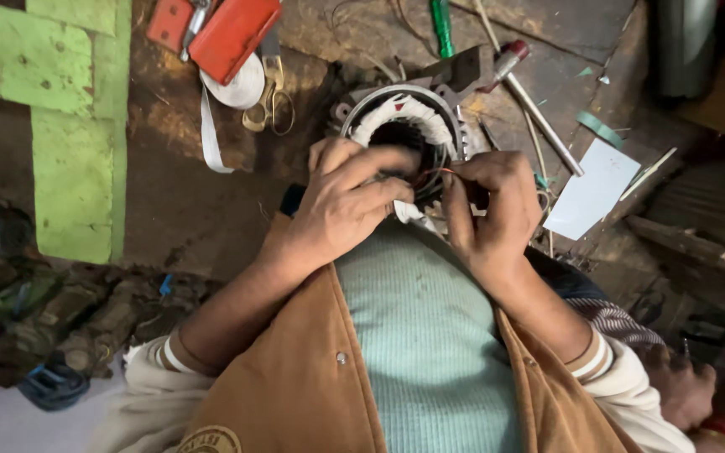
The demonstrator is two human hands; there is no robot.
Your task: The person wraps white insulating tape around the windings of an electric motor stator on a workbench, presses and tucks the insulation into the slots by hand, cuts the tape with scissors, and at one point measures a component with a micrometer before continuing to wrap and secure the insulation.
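A round motor stator point(402, 117) with white-wrapped windings sits on the dirty floor in front of me. My left hand point(341, 205) rests on its near rim, fingers curled over the windings. My right hand point(492, 210) is beside it, fingers pinched on a thin copper wire point(440, 171) that runs toward the left hand's fingertips. Both hands hide the stator's near side.
A red case point(232, 33) with white tape point(241, 84) and scissors point(268, 101) lies at the back left. A green-handled tool point(441, 25), a thin metal rod point(539, 109) and a white paper sheet point(593, 189) lie to the right. Another person's hand point(685, 390) shows at the lower right.
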